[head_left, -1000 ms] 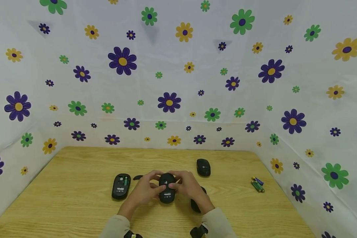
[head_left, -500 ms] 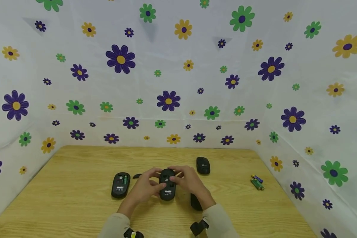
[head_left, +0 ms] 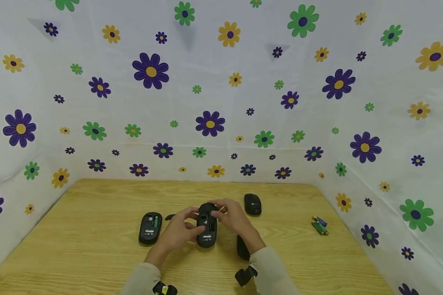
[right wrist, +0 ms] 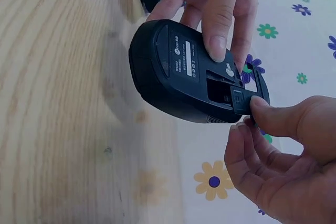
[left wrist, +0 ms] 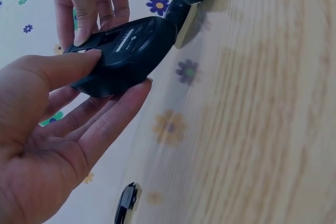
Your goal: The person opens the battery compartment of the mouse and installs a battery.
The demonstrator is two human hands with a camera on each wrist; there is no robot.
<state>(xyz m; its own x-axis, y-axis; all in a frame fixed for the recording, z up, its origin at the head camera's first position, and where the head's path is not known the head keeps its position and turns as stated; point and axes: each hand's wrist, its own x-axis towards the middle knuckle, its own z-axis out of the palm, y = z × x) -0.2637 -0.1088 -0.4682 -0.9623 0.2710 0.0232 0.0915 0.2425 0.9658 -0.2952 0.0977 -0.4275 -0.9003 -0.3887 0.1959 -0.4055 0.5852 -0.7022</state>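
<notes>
A black computer mouse is held bottom side up above the table, its label showing. My left hand grips it from the left, thumb on the underside and fingers beneath. My right hand pinches the battery cover at the mouse's far end, thumb on top. In the right wrist view the cover is slid partway outward, and a dark open battery compartment shows beside it. No battery is visible in the part of the compartment that shows.
An upturned mouse with a green battery lies left, near a small black cover. One mouse sits behind on the right; another is partly behind the right forearm. Several batteries lie far right.
The battery cover has slid away from me along the underside, drawn by my right hand, exposing the compartment. My left hand keeps its hold on the mouse.
</notes>
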